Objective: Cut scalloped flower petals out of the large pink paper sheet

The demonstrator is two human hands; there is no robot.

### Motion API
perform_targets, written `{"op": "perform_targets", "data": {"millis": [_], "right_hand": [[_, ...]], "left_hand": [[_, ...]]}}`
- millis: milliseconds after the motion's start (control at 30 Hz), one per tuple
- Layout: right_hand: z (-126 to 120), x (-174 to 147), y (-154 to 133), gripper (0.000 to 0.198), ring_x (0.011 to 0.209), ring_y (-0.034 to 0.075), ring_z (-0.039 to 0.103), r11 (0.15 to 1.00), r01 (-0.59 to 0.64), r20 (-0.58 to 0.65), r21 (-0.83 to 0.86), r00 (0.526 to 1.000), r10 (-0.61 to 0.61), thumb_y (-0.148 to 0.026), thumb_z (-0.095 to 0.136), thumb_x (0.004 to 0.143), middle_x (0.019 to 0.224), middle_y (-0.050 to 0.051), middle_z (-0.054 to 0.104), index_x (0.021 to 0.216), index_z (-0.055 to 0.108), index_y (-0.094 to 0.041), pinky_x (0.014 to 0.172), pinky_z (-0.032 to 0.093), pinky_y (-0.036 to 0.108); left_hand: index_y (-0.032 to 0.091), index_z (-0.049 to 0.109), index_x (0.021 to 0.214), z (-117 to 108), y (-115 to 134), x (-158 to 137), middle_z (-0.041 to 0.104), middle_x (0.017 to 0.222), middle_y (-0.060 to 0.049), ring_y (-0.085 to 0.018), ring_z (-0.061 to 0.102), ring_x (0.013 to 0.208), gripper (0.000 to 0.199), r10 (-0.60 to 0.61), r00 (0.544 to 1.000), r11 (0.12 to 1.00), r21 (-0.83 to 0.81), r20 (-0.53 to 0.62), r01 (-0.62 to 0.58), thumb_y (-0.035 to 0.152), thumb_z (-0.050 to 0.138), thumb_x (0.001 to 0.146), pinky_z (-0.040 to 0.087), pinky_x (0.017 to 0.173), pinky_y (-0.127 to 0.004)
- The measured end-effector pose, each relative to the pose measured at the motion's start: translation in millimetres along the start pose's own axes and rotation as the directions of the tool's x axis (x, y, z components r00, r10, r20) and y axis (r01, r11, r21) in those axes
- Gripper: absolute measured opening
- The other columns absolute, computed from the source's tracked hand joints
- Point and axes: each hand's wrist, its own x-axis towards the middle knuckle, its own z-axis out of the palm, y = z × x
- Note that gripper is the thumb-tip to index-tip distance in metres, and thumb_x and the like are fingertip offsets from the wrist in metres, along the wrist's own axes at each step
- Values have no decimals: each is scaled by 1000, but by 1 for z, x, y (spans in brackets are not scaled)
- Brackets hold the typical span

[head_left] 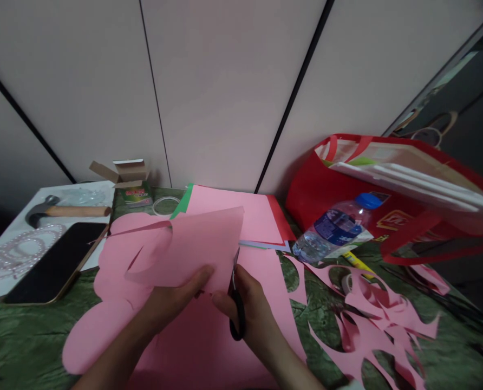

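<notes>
My left hand pinches the lower edge of a pink paper sheet, its thumb on top. The sheet is raised over the table and has a curved cut along its left side. My right hand grips black-handled scissors, whose blades point up at the sheet's right edge. How far the blades are apart is hard to make out. Beneath both hands lies a larger pink sheet. Rounded pink paper cutouts overlap to the left.
Pink paper scraps are strewn at right, near a water bottle leaning by a red bag. Coloured sheets are stacked behind. At left are a phone, a hammer, bead strings and an opened small box.
</notes>
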Motion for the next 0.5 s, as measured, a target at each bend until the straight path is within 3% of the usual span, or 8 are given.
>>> {"op": "perform_targets", "data": {"millis": [333,400,500], "right_hand": [[0,-1,0,29,82,21,59,999,33,-12,-40,999,-34,-40,64,72,74,5,64,88,54,-18,68,46,28],[1,-1,0,28,76,19,59,999,33,-27,-32,999,-34,-40,65,71,71,3,62,85,53,-18,66,46,26],[2,0,2,29,50,12,51,1000,-16,-37,1,999,16,-40,67,69,58,-4,54,81,52,-19,52,42,23]], "left_hand": [[21,50,46,-1,2,0,54,47,1,-17,53,53,28,-22,999,999,41,23,21,40,64,61,44,58,-29],[21,49,45,0,2,0,53,47,1,-17,52,52,29,-15,1000,999,47,25,14,41,64,61,44,58,-29],[21,48,44,-1,1,0,53,47,2,-16,52,52,31,-10,999,999,50,44,8,41,62,61,44,58,-29]]}}
